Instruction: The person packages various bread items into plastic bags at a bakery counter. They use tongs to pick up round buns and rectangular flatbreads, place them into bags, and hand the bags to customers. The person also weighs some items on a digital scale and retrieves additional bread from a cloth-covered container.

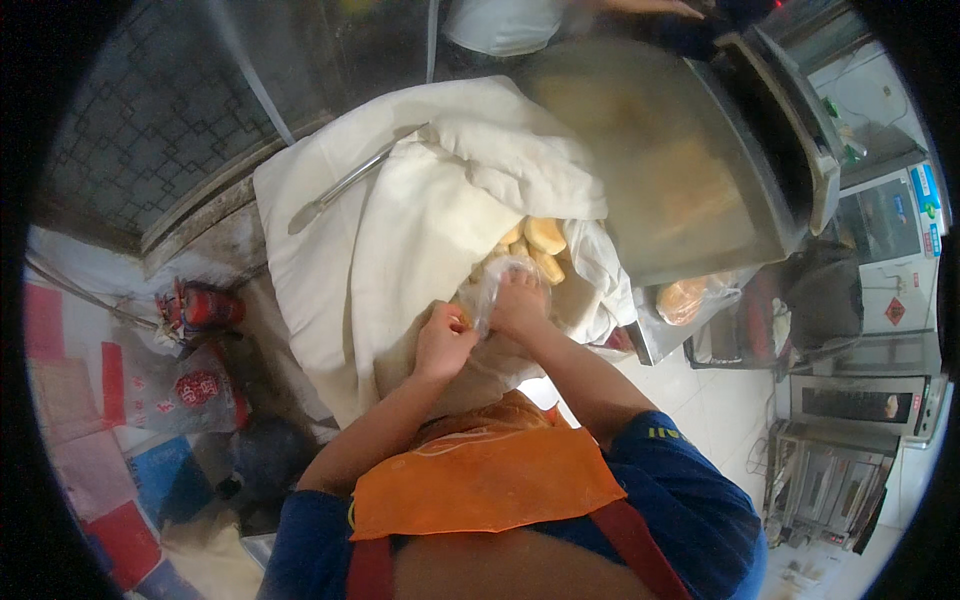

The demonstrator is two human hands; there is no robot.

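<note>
My left hand (448,339) pinches the edge of a clear plastic bag (486,296) near its mouth. Inside the bag, or behind its film, is my right hand (519,300), fingers spread towards several pale golden buns (545,235); whether it touches one cannot be told. The buns lie in a hollow among folds of a thick white cloth (405,247), with a thinner white cloth (606,277) at their right. Metal tongs (349,180) rest on the thick cloth, up and left of both hands.
A large metal griddle or lid (660,165) stands at the upper right, beside a bagged bread (681,300) on a ledge. At the left are a red fire extinguisher (214,306) and a printed plastic bag (187,390). Another person's forearm (652,7) shows at the top.
</note>
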